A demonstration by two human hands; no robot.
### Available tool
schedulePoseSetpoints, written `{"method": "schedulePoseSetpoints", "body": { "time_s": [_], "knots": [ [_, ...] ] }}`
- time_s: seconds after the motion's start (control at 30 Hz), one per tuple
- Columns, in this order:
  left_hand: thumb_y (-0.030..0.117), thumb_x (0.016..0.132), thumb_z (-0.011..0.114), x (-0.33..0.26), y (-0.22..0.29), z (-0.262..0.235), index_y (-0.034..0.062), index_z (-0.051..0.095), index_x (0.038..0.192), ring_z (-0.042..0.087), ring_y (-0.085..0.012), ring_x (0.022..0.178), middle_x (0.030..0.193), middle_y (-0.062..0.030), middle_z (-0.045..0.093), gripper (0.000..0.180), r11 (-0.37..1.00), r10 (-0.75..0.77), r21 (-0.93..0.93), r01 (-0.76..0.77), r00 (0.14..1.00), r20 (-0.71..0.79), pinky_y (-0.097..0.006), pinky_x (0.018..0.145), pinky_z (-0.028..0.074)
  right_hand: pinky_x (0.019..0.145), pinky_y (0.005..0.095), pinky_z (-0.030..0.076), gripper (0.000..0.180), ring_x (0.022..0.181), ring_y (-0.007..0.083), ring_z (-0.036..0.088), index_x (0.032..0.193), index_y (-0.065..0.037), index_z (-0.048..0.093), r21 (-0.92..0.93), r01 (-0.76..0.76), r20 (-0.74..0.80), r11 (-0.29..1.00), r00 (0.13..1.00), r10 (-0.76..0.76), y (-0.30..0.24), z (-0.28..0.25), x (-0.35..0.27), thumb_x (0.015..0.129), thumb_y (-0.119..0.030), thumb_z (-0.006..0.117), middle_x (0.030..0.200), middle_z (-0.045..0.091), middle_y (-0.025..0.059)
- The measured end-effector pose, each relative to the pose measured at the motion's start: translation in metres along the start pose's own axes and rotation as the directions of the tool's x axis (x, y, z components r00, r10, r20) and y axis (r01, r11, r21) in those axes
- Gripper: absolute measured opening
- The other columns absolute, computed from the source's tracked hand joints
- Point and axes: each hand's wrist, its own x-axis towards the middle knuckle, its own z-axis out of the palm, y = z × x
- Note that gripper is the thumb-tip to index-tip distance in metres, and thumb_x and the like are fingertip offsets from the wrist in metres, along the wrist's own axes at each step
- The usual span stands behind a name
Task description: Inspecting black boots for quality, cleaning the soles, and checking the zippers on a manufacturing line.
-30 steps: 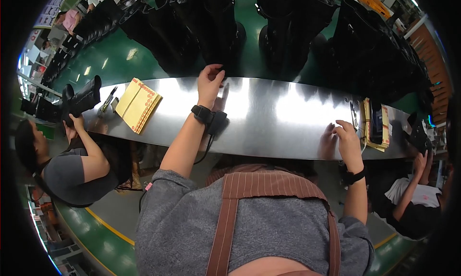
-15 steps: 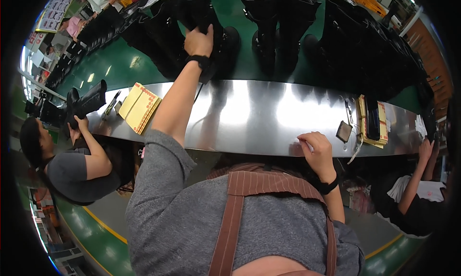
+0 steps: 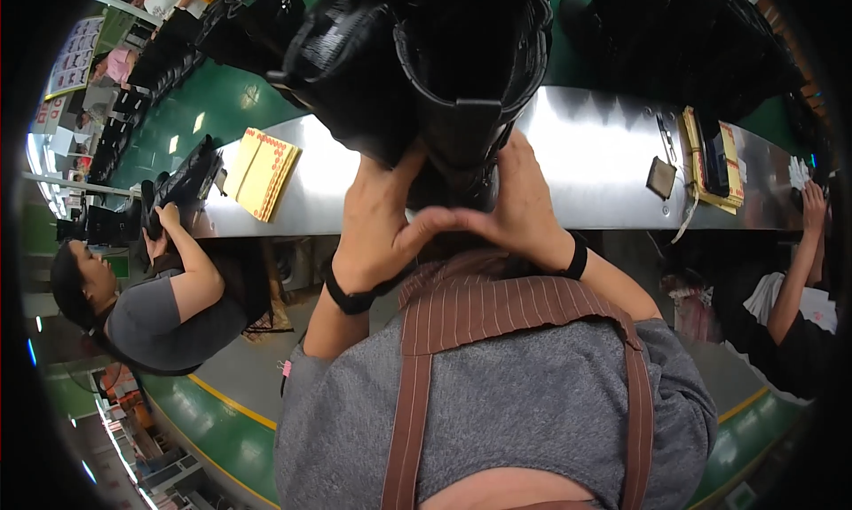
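Over shiny metal surface [image 3: 590,168], left grip [image 3: 377,210] and right grip [image 3: 528,199] clamped on tall black boots [image 3: 466,133] (contact partly hidden); even pressure best keeps pair steady.

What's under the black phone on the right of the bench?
The black phone lies on a yellow stack, whose edges show around it; the surface directly beneath the phone is covered.

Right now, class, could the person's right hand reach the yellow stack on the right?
Probably not: the right hand is on a black boot. Freed, only low items like the dark square seem before the yellow stack.
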Motion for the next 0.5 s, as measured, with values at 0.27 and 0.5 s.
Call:
{"method": "schedulePoseSetpoints", "body": {
  "time_s": [0.27,0.5],
  "knots": [
    [0.016,0.073,0.087,-0.017,-0.069,0.075,-0.0006,0.034,0.146,0.053,-0.0443,0.112,0.126,-0.0257,0.052,0.092,0.956,0.291,0.206,-0.209,0.573,-0.766,-0.049,0.095,0.043,0.091,0.0371,0.048,0.060,0.106,0.0320,0.061,0.134,0.003,0.047,0.276,-0.193,-0.237,0.942,0.936,0.261,0.023,-0.013,0.002,0.080,-0.010,0.070,0.123,0.058,0.0238],
    [0.008,0.081,0.078,-0.029,-0.063,0.089,-0.0040,0.057,0.120,0.059,-0.0175,0.102,0.111,-0.0106,0.063,0.046,0.770,-0.531,-0.556,0.312,0.797,-0.287,-0.032,0.092,0.046,0.084,0.0257,0.048,0.027,0.091,0.0109,0.062,0.110,0.004,0.067,0.446,-0.255,-0.334,0.858,0.842,0.424,0.050,-0.011,-0.001,0.088,-0.010,0.074,0.099,0.071,0.0056]
  ]
}}
